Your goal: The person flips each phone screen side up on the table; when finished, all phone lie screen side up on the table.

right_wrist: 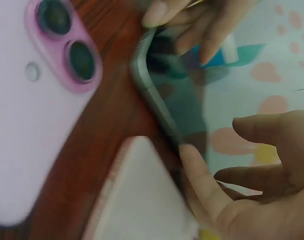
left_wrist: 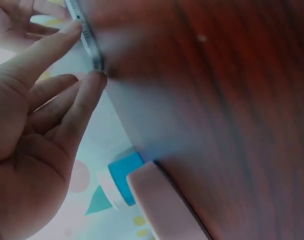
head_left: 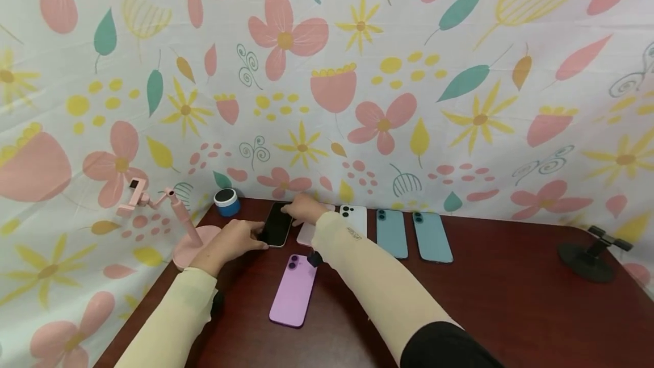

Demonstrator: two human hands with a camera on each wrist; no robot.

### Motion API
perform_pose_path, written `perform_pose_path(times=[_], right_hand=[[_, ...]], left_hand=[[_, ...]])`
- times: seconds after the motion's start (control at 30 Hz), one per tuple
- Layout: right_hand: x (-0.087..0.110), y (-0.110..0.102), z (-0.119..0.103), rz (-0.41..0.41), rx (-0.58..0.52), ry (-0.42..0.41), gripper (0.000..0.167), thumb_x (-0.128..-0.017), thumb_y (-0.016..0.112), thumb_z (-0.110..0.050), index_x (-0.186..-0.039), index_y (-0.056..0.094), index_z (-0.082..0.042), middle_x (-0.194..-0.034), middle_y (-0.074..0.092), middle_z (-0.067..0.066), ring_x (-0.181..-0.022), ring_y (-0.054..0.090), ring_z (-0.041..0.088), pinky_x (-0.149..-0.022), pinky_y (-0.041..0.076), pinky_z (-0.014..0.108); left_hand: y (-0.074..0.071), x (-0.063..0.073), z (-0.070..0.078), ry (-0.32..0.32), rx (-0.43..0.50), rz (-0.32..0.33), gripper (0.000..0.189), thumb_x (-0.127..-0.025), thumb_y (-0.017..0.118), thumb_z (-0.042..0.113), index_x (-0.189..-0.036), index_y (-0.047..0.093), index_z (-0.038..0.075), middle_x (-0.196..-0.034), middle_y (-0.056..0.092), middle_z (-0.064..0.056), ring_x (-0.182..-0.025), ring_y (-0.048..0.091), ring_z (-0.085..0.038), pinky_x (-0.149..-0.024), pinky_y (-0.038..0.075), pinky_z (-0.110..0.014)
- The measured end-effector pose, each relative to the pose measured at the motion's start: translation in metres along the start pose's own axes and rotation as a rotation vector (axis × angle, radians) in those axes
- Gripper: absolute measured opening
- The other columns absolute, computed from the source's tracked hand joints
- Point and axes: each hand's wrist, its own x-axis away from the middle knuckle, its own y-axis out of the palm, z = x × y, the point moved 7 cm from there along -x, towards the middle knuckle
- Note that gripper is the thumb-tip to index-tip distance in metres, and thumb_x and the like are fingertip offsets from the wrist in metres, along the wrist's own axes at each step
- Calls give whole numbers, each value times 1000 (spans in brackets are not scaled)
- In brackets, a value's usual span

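Note:
A smartphone with a black screen (head_left: 276, 228) lies face up near the back left of the table. My left hand (head_left: 239, 239) holds its near-left corner, thumb on the near edge and fingers at the left side. In the left wrist view two fingertips (left_wrist: 97, 79) meet that corner. My right hand (head_left: 305, 209) is at the phone's far right, fingers spread. Its thumb touches the side edge in the right wrist view, other fingers apart from it. A pale pink phone (right_wrist: 136, 200) lies close beside, partly hidden by the right arm in the head view. A purple phone (head_left: 293, 294) lies nearer, back up.
A white phone (head_left: 357, 219) and two blue phones (head_left: 392, 234) (head_left: 432, 237) lie in a row to the right. At left stand a pink phone holder (head_left: 188, 223) and a blue jar (head_left: 227, 204). A black stand (head_left: 587, 263) is far right. Patterned cloth hangs behind.

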Motion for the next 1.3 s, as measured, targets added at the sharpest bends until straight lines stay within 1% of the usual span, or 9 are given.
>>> perform_pose_path(times=[0.07,0.17,0.3,0.5,0.63,0.87,1.13,1.27,1.3], right_hand=[[7,-8,-3,-12,-88,-7,58,-111,57,-21,-158,42,8,-161,49,27,-121,72,39,-104,60,45],[18,-26,-7,14,-152,-19,54,-112,54,-21,-159,45,5,-161,50,25,-123,71,40,-108,58,49],[30,-50,-11,34,-145,-39,48,-114,51,-22,-156,51,2,-156,57,24,-126,69,42,-113,54,53],[39,-74,-3,24,-136,-31,54,-114,51,-23,-160,44,4,-163,49,24,-139,60,45,-113,54,50],[44,-84,7,36,-84,-4,60,-113,52,-26,-164,37,2,-170,41,21,-139,61,43,-112,55,47],[46,-92,26,83,43,75,58,-111,57,-22,-159,42,7,-161,52,23,-120,74,36,-111,56,44],[37,-86,43,96,56,106,48,-102,56,0,-148,53,11,-153,57,28,-112,76,36,-98,63,40],[34,-84,47,103,112,124,45,-101,56,2,-145,55,12,-149,60,28,-107,78,33,-94,65,37],[33,-84,47,105,147,121,33,-100,56,3,-130,64,13,-135,69,26,-104,79,32,-91,65,36]], left_hand=[[-4,1,2,-3,8,20,62,-93,85,33,-144,67,2,-123,79,-14,-107,74,-24,-96,62,-48],[-8,2,9,13,4,43,65,-96,81,39,-147,64,2,-132,75,-16,-116,73,-29,-101,60,-52],[-12,1,26,55,-4,58,71,-97,79,44,-152,59,3,-143,69,-19,-121,71,-32,-102,60,-51],[-6,-6,52,80,26,18,72,-98,78,43,-156,55,7,-158,57,-21,-129,70,-33,-103,60,-49],[3,-14,65,102,16,-6,71,-98,78,41,-156,56,7,-158,57,-21,-130,69,-33,-105,59,-50],[19,-26,75,121,-21,-45,70,-96,82,38,-154,58,8,-160,55,-19,-152,50,-39,-122,45,-54],[35,-36,85,189,-76,-94,69,-93,86,32,-151,61,4,-155,60,-19,-145,57,-36,-118,51,-50],[41,-40,90,203,-92,-117,66,-92,86,30,-148,64,3,-161,55,-19,-150,52,-38,-120,48,-50],[41,-41,91,209,-97,-121,65,-92,86,30,-147,64,3,-162,53,-19,-151,51,-39,-121,47,-50]])
